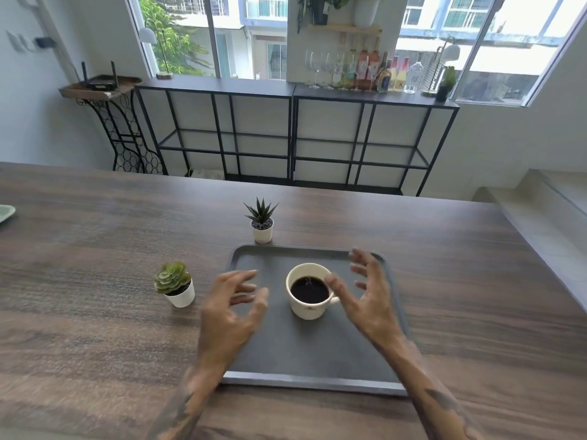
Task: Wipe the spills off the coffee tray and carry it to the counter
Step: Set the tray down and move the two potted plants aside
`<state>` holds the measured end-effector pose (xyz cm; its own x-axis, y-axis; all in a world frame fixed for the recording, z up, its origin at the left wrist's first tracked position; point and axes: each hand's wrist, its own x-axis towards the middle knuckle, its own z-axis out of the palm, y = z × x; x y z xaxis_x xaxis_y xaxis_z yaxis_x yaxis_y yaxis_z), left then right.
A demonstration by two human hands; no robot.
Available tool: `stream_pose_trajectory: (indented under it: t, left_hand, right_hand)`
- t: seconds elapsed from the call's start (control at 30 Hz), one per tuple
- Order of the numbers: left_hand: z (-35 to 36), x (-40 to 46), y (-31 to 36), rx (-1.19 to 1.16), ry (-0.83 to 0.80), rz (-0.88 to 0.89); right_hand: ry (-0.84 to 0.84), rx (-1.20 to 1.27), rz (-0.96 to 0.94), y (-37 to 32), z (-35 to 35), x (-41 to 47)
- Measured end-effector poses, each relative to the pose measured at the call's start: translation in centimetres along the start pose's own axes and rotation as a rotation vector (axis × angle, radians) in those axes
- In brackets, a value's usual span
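Reaching forward from the bottom of the frame, both forearms angle inward over a dark grey tray (314,354) that lies flat on the wooden table (95,249) in the lower centre of the picture. The left hand (230,308) hangs above the tray's left edge, palm turned toward the middle, fingers spread and curled like a loose claw, thumb apart from them; it grips nothing. The right hand (368,292) mirrors it over the right side of the tray, fingers fanned wide and bent, also empty. Its thumb (335,285) lies across the cup's right rim in this view; whether it touches cannot be told, as both hands are slightly blurred.

Between the two hands a white cup (309,292) of black coffee stands upright on the tray, a little above the tray's centre in the frame. A spiky potted plant (262,222) sits just beyond the tray's far left corner, and a rosette succulent (174,284) in a white pot stands on the table to the left of the tray, near the left hand.
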<state>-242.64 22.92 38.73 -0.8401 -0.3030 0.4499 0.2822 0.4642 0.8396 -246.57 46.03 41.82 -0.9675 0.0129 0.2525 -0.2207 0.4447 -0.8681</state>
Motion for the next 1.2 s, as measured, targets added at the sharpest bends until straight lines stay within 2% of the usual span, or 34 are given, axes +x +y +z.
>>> stream_pose_trajectory:
  t: [0.1, 0.17, 0.3, 0.4, 0.47, 0.73, 0.83, 0.93, 1.1, 1.2]
  left_hand:
    - [-4.6, -0.4, -1.2, 0.062, 0.448, -0.099]
    - [-6.8, 0.0, -3.5, 0.108, 0.532, -0.25]
    - [-7.8, 1.4, -8.4, 0.2, 0.288, -0.421]
    - [-7.4, 2.2, -10.7, 0.198, 0.179, -0.444]
    - [-7.5, 2.6, -11.2, 0.19, 0.165, -0.44]
    - [-9.1, 4.8, -9.1, 0.247, 0.126, -0.527]
    - [-7.9, 8.7, -6.4, 0.313, 0.1, -0.534]
    - [-3.7, 13.0, -2.6, 0.315, -0.03, -0.435]
    - [9.8, 16.8, 4.0, 0.192, -0.359, -0.198]
    - [20.0, 15.9, 6.8, 0.119, -0.583, -0.143]
  right_hand:
    - [-0.053, -0.161, -0.079, -2.8, -0.1, 5.4]
    - [-0.17, -0.257, -0.066, -3.9, 1.9, 9.4]
    - [-0.44, -0.327, 0.075, -3.8, 8.5, 15.1]
    - [-0.522, -0.265, 0.228, -2.5, 12.5, 16.7]
    - [-0.511, -0.2, 0.272, -1.5, 14.4, 17.1]
    - [-0.337, -0.137, 0.213, -0.2, 17.5, 17.9]
    - [-0.264, -0.038, 0.247, 0.3, 14.4, 18.4]
    - [-0.163, -0.018, 0.205, 1.8, 8.0, 18.4]
    - [0.032, -0.068, 0.26, 7.6, -5.6, 15.6]
    - [0.2, -0.134, 0.368, 11.1, -13.4, 13.0]
